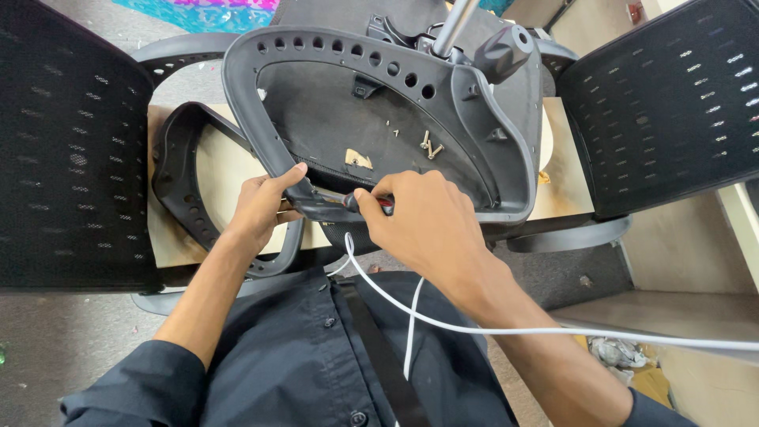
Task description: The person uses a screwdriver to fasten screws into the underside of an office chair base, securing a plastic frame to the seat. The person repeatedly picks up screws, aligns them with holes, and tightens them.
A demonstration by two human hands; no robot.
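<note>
Both hands grip at the near rim of the black seat frame (379, 119): left hand (261, 207) clamped on it, right hand (423, 217) closed around a red-handled tool (371, 202).

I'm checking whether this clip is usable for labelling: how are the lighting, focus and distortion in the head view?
Head view: even, soft indoor light with no harsh glare; the left hand, right hand and grey seat frame are sharp; wide-angle bending shows at the edges on the mesh panels; the screws are small but discernible.

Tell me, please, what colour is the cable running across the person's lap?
White; the cable shows plainly in the head view.
</note>
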